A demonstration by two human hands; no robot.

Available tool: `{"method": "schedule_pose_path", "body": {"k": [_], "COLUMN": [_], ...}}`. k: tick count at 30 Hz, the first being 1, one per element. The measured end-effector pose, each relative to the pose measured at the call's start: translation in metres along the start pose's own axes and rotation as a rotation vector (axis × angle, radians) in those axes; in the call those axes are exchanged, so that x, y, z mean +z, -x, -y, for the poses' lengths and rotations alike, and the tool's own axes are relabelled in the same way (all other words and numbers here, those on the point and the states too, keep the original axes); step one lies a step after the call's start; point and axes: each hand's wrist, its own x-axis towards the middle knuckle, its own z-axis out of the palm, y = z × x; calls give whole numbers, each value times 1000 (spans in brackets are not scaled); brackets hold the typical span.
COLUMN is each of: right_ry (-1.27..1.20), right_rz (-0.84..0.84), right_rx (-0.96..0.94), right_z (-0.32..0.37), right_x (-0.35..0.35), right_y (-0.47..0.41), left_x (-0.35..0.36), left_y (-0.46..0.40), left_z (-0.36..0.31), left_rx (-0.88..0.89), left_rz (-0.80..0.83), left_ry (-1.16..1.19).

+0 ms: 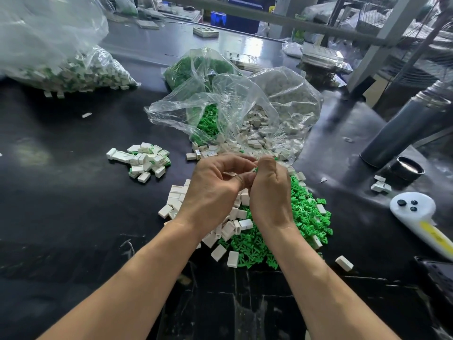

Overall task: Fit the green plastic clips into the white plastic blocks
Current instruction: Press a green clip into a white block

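Observation:
My left hand (215, 187) and my right hand (268, 192) meet above a heap of loose green clips (294, 217) and white blocks (230, 227) on the black table. The left fingers curl round a white block that is mostly hidden. The right fingers pinch a green clip (256, 169), of which only a sliver shows between the hands. A small pile of blocks with green showing in them (144, 159) lies to the left.
Open clear bags of green clips (208, 123) and white blocks (269, 119) lie behind my hands. A large bag of blocks (61, 67) sits far left. At right stand a dark cylinder (404, 133), a black cap (408, 168) and a white handled tool (416, 214).

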Motion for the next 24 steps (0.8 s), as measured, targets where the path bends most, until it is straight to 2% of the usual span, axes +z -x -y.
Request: {"method": "schedule_pose_path", "body": {"k": [3, 8, 12, 24], "right_ry": [-40, -220, -179, -20], "right_rz": [27, 173, 242, 67], "right_rx": [21, 181, 163, 55], "right_z": [-2, -6, -8, -5], "right_x": [-1, -5, -13, -8], "right_y": [1, -2, -6, -5], "left_x": [0, -4, -4, 2], "left_y": [-1, -5, -6, -4], "left_z": [3, 3, 1, 5], "left_rx": [-16, -56, -63, -54], "left_rz": [-15, -7, 24, 15], "left_ry": [12, 33, 31, 8]}}
